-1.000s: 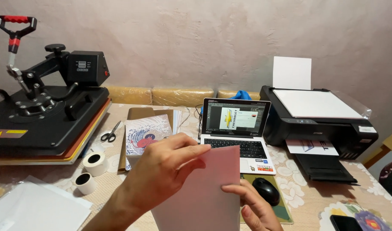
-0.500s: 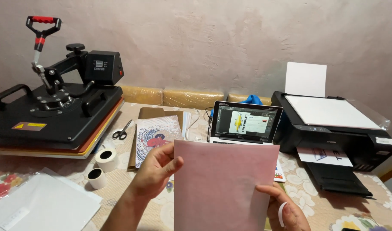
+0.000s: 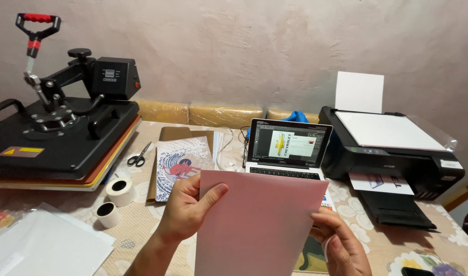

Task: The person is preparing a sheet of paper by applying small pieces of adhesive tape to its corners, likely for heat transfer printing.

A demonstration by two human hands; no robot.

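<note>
I hold a pink sheet of paper (image 3: 257,225) upright in front of me with both hands. My left hand (image 3: 188,207) grips its upper left edge, thumb lying across the front. My right hand (image 3: 341,243) pinches the right edge lower down. The sheet hides the front part of a small open laptop (image 3: 289,151) that stands just behind it on the table, its screen lit.
A black heat press (image 3: 60,133) with a red-tipped handle fills the left. A black printer (image 3: 392,148) with white paper stands at the right. Scissors (image 3: 138,156), a printed picture sheet (image 3: 180,166), two tape rolls (image 3: 114,199) and white sheets (image 3: 45,245) lie on the patterned tablecloth.
The pink sheet has been raised and turned to face me squarely. My left hand slid from across its front to its left edge, and the view has shifted right and a little up.
</note>
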